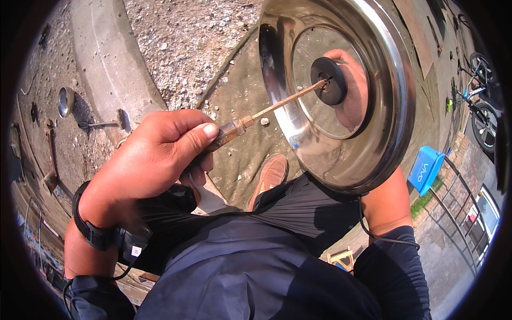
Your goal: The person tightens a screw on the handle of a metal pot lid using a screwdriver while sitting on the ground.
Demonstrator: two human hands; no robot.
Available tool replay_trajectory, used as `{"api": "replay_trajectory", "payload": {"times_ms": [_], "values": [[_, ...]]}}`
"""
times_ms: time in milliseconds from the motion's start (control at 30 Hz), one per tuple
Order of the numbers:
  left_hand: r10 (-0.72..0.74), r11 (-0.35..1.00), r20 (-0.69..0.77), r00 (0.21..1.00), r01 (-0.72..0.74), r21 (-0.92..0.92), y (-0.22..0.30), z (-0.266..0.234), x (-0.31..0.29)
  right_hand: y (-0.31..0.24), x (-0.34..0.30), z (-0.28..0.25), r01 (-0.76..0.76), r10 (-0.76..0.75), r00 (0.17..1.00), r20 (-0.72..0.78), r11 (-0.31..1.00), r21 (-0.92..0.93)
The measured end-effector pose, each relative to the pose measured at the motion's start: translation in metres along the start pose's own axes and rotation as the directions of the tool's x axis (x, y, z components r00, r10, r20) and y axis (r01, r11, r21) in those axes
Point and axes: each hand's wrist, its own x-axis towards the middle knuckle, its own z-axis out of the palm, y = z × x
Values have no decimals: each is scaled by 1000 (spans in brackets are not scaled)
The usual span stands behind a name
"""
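My left hand is closed around the worn handle of a screwdriver with a rusty shaft. Its tip meets the middle of a round black knob at the centre of a pot lid. The lid is shiny metal with a glass window, tilted up on edge above my right thigh. Behind it is my right hand, seen through the glass with its fingers curled beside the knob. The rest of that hand is hidden by the metal, so its exact hold is partly unclear.
A hammer and a small round metal bowl lie on the dirt at left, near a long-handled tool. Gravel spreads ahead. At right are a blue panel on a metal frame and a bicycle.
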Motion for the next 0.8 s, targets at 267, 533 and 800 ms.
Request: {"api": "replay_trajectory", "payload": {"times_ms": [267,533,800], "values": [[594,615,-83,800,-385,688,-18,5,5,-22,-4,8,-18,39,997,69,959,-284],[657,582,-68,751,-448,679,-29,4,6,-17,1,11,-246,242,969,56,967,70],[-62,964,103,993,86,-252,-11,-1,2,1,5,-3,-46,49,995,85,998,-37]]}}
